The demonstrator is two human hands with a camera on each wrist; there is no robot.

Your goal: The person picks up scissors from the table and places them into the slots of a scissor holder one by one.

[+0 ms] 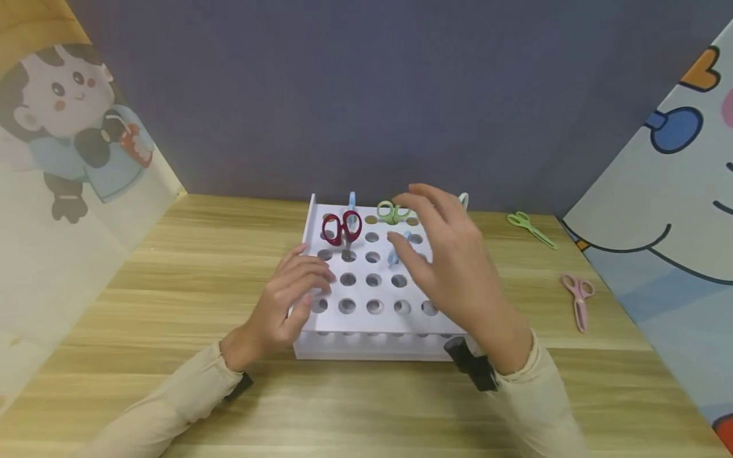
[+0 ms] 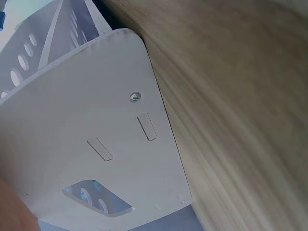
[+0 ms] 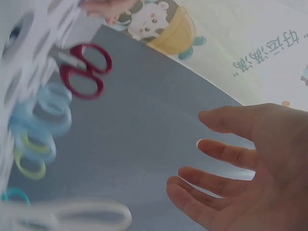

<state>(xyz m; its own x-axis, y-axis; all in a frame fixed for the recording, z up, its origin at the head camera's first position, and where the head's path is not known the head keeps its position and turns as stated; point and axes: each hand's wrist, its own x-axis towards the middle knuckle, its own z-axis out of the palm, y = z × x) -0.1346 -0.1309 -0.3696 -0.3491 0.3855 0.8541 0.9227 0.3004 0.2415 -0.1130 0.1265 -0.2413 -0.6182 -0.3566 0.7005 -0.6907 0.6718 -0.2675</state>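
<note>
A white rack [image 1: 359, 321] with rows of round holes stands before me, with several scissors upright in it, handles up. My left hand [image 1: 289, 296] rests on its left edge, fingers bent loosely over the top. Over the right side hovers my right hand [image 1: 452, 254], fingers spread and curved, holding nothing. Dark red scissors [image 1: 344, 233] stand in the left part. Light blue scissors [image 1: 352, 201] and green scissors [image 1: 392, 215] are at the back. Another light blue pair [image 1: 393, 257] is partly behind my right thumb. A white scissors handle [image 3: 126, 219] shows in the right wrist view.
Right of the rack, green scissors [image 1: 532, 230] and pink scissors [image 1: 579, 302] lie on the wooden table [image 1: 229, 242]. A dark grey panel [image 1: 343, 95] closes the back. Printed panels stand at both sides. In the left wrist view, the rack's side wall [image 2: 72, 115] meets the table.
</note>
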